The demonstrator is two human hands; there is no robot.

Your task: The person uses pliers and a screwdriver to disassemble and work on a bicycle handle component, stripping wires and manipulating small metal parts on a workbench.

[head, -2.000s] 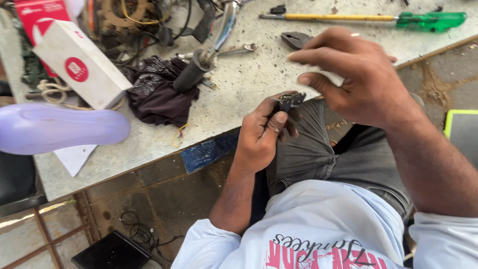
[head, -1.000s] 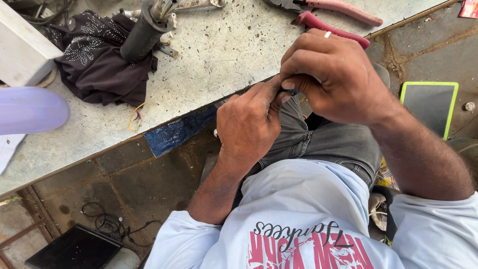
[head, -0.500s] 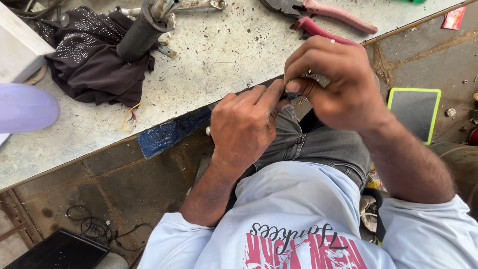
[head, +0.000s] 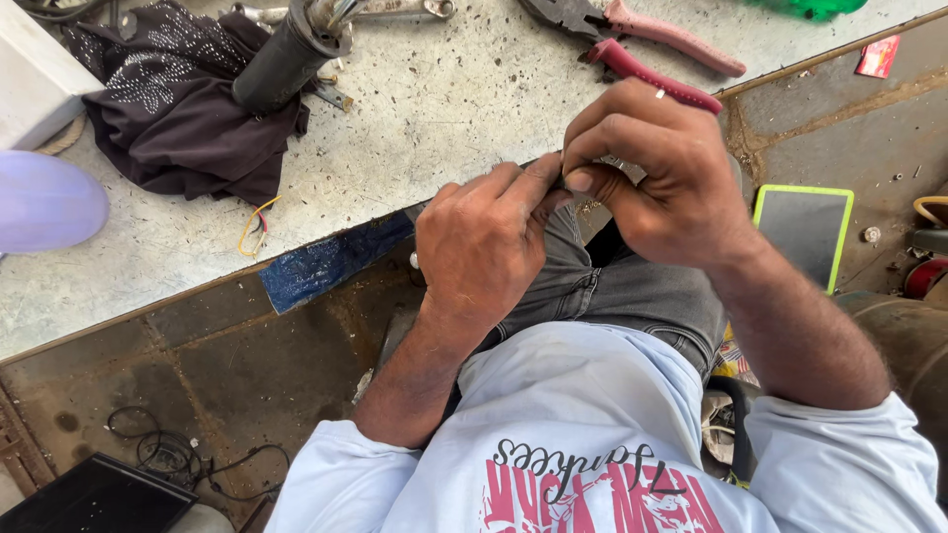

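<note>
My left hand (head: 489, 252) and my right hand (head: 657, 173) meet above my lap at the front edge of the worktable (head: 444, 118). Both pinch a small dark part (head: 565, 184) between thumb and fingertips; the fingers hide almost all of it. Red-handled pliers (head: 642, 44) lie on the table just beyond my right hand.
A dark cloth (head: 178, 109) with a black cylindrical handle (head: 281, 54) on it lies at the table's left. A pale purple rounded object (head: 44, 202) and a white box (head: 35, 79) sit at the far left. A green-edged tablet (head: 802, 232) lies on the floor at right.
My hands came together on the small part and stayed joined. The view shifted, so the table items slid up and left in the frame.
</note>
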